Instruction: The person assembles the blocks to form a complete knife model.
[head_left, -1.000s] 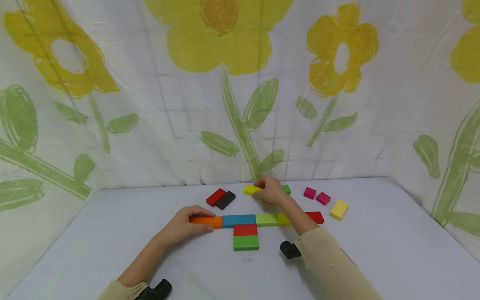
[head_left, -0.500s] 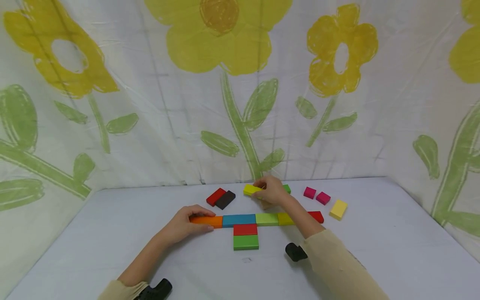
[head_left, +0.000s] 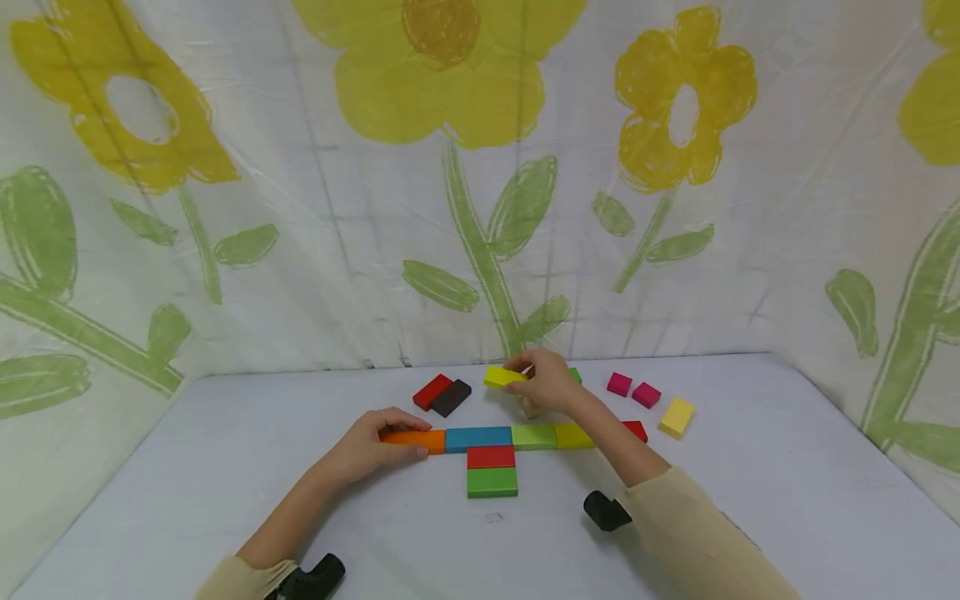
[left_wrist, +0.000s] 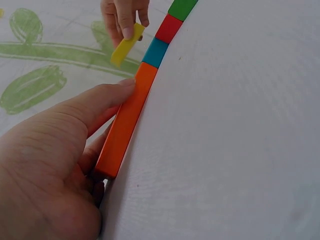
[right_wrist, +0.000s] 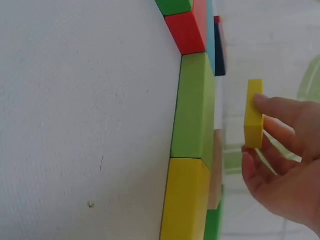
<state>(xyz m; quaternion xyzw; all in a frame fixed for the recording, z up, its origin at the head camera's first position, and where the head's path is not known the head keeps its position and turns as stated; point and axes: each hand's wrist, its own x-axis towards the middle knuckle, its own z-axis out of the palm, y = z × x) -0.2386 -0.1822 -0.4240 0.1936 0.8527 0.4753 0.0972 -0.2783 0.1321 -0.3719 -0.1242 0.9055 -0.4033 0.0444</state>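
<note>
Two near blocks: the green block and near red block lie flat and touching, closer to the person than both grips; a brushing sleeve could knock them crooked.
Left hand: it grips the left end of the orange block, fingers bent round it; pushing too hard could make the row bend.
Row: the blue block, lime block and yellow row block run right from that grip; the right arm crosses over, so dipping low could bump them.
Right hand: it pinches the small yellow block, fingers only as wide apart as that block, which looks up off the table. Its left part sticks out, so a weak pinch could let it tip or drop.
Wooden block: just below the right grip, partly hidden; a falling block could hit it.
</note>
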